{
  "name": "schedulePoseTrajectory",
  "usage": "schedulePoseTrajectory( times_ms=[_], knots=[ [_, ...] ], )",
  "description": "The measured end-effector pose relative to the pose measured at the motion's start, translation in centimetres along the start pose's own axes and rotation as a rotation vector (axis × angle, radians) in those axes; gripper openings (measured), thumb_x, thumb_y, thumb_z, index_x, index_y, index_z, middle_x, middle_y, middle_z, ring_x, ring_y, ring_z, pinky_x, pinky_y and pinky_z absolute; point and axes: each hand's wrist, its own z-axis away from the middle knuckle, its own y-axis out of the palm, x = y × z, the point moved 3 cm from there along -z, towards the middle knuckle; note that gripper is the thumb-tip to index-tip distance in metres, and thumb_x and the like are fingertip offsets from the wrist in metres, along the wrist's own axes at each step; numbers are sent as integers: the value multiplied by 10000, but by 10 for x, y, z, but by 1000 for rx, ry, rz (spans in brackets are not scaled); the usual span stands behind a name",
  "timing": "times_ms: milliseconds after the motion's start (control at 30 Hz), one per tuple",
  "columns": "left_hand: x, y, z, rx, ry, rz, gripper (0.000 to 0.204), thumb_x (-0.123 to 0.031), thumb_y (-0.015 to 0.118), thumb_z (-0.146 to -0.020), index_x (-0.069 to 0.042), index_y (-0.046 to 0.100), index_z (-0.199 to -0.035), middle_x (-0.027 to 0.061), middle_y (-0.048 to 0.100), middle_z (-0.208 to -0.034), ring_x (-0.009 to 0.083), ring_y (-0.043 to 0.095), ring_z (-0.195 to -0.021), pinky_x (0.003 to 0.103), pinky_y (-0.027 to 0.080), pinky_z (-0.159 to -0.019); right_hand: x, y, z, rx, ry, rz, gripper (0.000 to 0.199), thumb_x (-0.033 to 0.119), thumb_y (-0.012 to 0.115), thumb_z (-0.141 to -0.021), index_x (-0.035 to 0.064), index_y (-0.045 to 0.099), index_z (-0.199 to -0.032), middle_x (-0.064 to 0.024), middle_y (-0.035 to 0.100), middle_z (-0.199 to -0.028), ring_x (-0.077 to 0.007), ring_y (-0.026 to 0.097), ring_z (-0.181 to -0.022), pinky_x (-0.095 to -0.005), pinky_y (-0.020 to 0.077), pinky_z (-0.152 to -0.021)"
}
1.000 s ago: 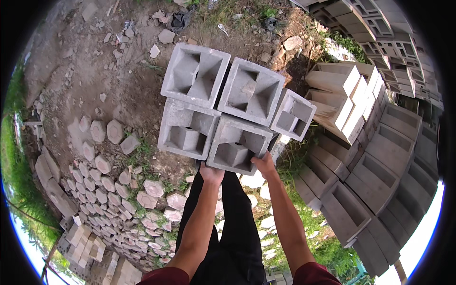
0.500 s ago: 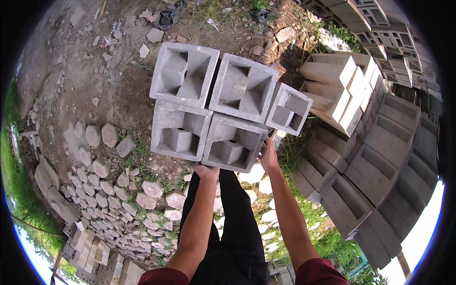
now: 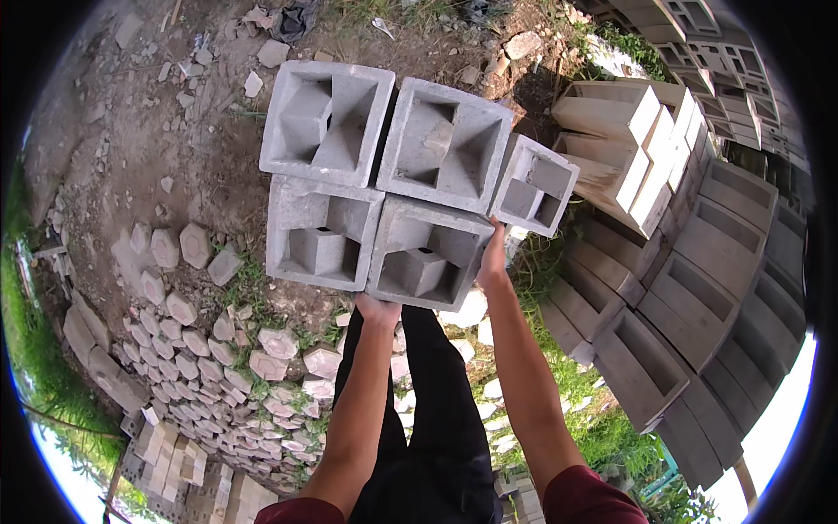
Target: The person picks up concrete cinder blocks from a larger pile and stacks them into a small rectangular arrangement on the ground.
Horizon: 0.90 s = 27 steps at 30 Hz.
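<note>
Both my hands are on the near right grey concrete block (image 3: 425,269), whose hollow, stepped cavity faces up. My left hand (image 3: 377,310) grips its near edge by the left corner, with the fingers hidden beneath. My right hand (image 3: 493,255) is pressed against its right side, fingertips near the far right corner. Close against this block stand a near left block (image 3: 288,188), a far left block (image 3: 278,118) and a far right block (image 3: 445,194). A smaller hollow block (image 3: 524,223) sits to the right, just beyond my right fingertips.
Pale blocks (image 3: 602,113) are stacked at the right, beside rows of grey hollow blocks (image 3: 694,297). Hexagonal pavers (image 3: 194,244) cover the ground at the near left. More blocks (image 3: 166,458) stand at the lower left. Stones and litter lie on the dirt (image 3: 140,113) beyond.
My right hand has slid farther up the block's right side. The group of blocks appears a little higher and slightly larger in view. My left hand keeps its place on the near edge.
</note>
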Motion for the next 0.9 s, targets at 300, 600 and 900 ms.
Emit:
schedulePoseTrajectory(
  times_ms=[300,600,900],
  knots=[
    [-2,-10,2,-10,105,-108,477,-406,401,-931,-62,519,-1238,103,528,-1250,291,469,-1184,451,353,-1029,6,7,13,-103,-19,73,648,516,449,-858,48,426,-1305,-156,515,-1246,-274,548,-1108,-418,440,-941],
    [-7,-31,1,-165,144,-178,450,-393,393,-931,-66,544,-1200,89,559,-1199,273,492,-1150,440,369,-1014,7,9,17,-90,15,40,641,516,437,-861,48,453,-1299,-167,488,-1265,-270,534,-1111,-397,436,-935],
    [-4,-17,4,-148,142,-160,446,-379,399,-930,-61,537,-1211,91,552,-1215,272,487,-1161,437,365,-1017,1,0,10,-82,14,13,643,496,442,-857,39,432,-1310,-164,478,-1272,-277,535,-1107,-401,442,-929]
  ],
)
